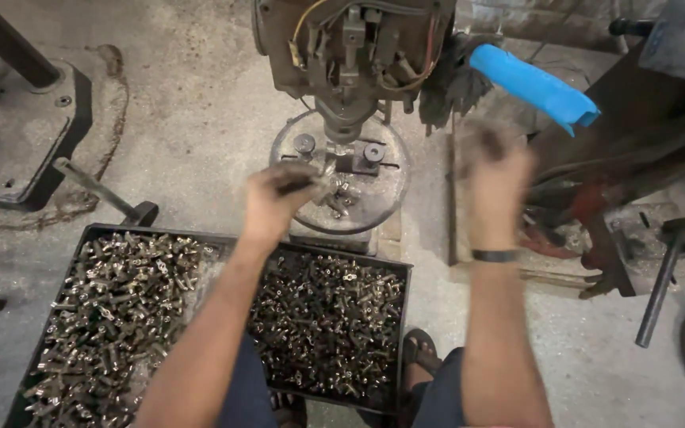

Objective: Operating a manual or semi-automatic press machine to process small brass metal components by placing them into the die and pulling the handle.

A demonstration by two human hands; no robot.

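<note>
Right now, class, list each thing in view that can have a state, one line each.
Left hand: at the round machine table, fingers closed on something small.
Right hand: raised, blurred; grip unclear.
Round machine table: holds a few loose parts.
Tray: full of small metal parts.

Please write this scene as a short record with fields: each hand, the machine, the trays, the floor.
Left hand: over the round machine table, grip closed around something dark and small; what it is cannot be told.
Right hand: raised beside the machine, blurred; grip unclear.
Machine: worn bench press with exposed wires, small metal pieces on its table.
Trays: left tray and right tray, both black, full of small metal parts.
Floor: grey concrete, stained.
</note>
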